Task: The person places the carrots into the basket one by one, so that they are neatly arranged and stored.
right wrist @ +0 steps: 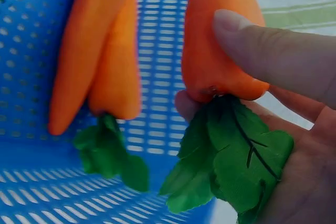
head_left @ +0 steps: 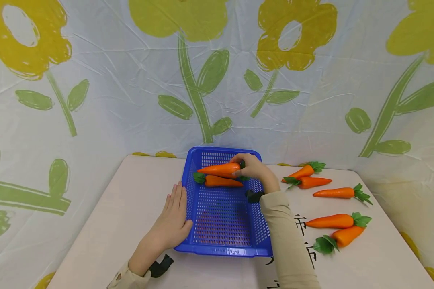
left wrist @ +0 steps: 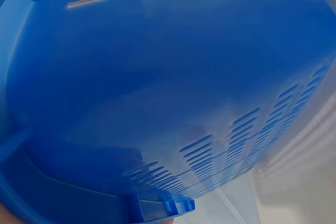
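Observation:
A blue plastic basket [head_left: 222, 251] stands on the table, its walls and floor pierced with slots. My right hand [head_left: 252, 166] reaches over its far part and grips an orange toy carrot [head_left: 217, 169] near the leafy end. In the right wrist view the thumb lies across the held carrot [right wrist: 223, 56], and its green leaves hang by the palm. Beside it in the basket lie two other carrots [right wrist: 79, 61], side by side. My left hand [head_left: 170, 224] rests with straight fingers against the basket's left side; the left wrist view shows mostly the basket's outer wall [left wrist: 131, 77].
On the table [head_left: 130, 200] to the right of the basket lie several more carrots [head_left: 332, 220] with green leaves. Black written characters [head_left: 300, 224] mark the tabletop near them. A flower-printed cloth [head_left: 130, 100] hangs behind the table.

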Demonstrator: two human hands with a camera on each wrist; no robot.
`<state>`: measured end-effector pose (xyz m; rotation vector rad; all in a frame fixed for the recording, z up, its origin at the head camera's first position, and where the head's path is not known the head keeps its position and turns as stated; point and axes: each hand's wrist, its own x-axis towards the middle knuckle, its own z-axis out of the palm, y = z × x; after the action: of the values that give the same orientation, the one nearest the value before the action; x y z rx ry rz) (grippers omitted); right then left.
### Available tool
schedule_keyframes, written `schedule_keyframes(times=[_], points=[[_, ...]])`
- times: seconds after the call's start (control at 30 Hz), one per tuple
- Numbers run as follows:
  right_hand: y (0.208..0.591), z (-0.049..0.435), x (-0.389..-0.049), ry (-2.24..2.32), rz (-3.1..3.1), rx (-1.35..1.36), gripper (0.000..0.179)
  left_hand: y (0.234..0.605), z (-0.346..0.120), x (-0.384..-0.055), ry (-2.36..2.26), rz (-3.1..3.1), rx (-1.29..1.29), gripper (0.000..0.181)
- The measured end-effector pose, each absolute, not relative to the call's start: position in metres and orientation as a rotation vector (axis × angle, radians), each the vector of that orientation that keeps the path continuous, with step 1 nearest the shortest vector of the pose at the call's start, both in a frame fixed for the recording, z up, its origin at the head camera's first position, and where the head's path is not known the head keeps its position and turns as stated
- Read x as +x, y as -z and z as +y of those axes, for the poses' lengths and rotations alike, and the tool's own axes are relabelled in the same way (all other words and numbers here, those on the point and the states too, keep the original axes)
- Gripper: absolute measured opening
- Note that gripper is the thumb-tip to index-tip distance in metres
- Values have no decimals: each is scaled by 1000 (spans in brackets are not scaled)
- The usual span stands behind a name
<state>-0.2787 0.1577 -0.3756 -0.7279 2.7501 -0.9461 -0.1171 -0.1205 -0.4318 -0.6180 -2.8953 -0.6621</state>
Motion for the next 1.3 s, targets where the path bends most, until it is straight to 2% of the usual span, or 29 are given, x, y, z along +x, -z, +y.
schedule_keyframes(times=[0.63, 1.3], points=[[409, 152, -283, 762, 2635, -522, 32, 431, -120, -117, 668, -2914, -609, 82], [420, 138, -278, 602, 2696, -324, 38, 429, -120, -116, 666, -2904, -621, 81]])
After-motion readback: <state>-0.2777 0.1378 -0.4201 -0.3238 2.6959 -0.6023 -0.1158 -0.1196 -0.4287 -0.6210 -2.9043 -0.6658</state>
